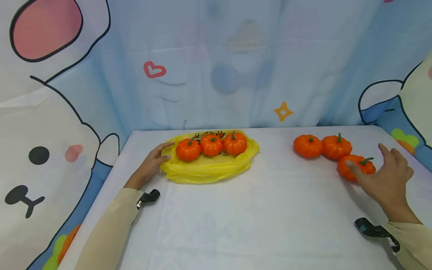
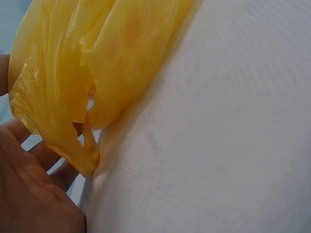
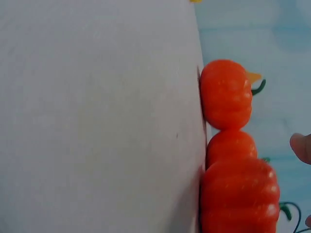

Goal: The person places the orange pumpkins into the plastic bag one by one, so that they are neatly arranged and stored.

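Observation:
A yellow plastic bag [image 1: 206,170] lies spread on the table, with three small orange pumpkins [image 1: 211,145] in a row in its mouth. At the bag's left edge is my left hand [image 1: 150,165], its fingers loosely extended against the plastic. The left wrist view shows the bag's crumpled side [image 2: 112,63] partly hiding those fingers. On the right, my right hand [image 1: 388,180] is spread around the nearest loose pumpkin [image 1: 352,168], thumb and fingers apart. Two more loose pumpkins [image 1: 308,146] sit just behind it. In the right wrist view, fingertips [image 3: 302,148] show beside the pumpkins [image 3: 240,196].
A white cloth covers the table [image 1: 256,221]. Behind it hangs a blue curtain [image 1: 202,93] printed with cartoon animals. Black wrist devices [image 1: 150,196] are strapped to both forearms, over beige sleeves.

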Available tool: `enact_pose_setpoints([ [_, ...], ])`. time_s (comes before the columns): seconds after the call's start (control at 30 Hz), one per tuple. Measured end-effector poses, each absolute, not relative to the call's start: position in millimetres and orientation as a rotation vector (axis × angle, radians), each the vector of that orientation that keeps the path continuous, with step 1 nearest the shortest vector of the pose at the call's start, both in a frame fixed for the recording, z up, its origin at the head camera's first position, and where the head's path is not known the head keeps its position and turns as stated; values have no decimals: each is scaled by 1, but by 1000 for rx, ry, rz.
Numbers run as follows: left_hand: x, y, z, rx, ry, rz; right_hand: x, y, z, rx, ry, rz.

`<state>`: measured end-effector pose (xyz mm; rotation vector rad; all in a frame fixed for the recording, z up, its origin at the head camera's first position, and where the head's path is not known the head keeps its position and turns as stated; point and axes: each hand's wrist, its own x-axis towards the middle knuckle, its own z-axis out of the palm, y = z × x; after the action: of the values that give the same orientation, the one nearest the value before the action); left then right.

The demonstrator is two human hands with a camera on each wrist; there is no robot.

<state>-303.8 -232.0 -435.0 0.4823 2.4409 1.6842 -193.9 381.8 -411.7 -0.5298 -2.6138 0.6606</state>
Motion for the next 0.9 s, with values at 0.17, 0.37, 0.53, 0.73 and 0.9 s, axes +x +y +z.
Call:
enact_pose_setpoints([
  [0.17,-305,-232,-436,483,2442,1677,-194,399,-420,-694,-2746,768],
  [0.37,-305,-231,-435,461,2477,1644,-194,409,-424,-761,-2824,956],
  [0.53,-302,-231,-433,447,2490,1631,-195,410,-427,-740,-2864,959],
  [0.73,-303,-230,-433,467,2502,1623,-195,412,-430,-760,-2847,998],
  [0.9,-305,-231,-434,454,2501,1619,-194,411,-429,-768,-2835,1009],
])
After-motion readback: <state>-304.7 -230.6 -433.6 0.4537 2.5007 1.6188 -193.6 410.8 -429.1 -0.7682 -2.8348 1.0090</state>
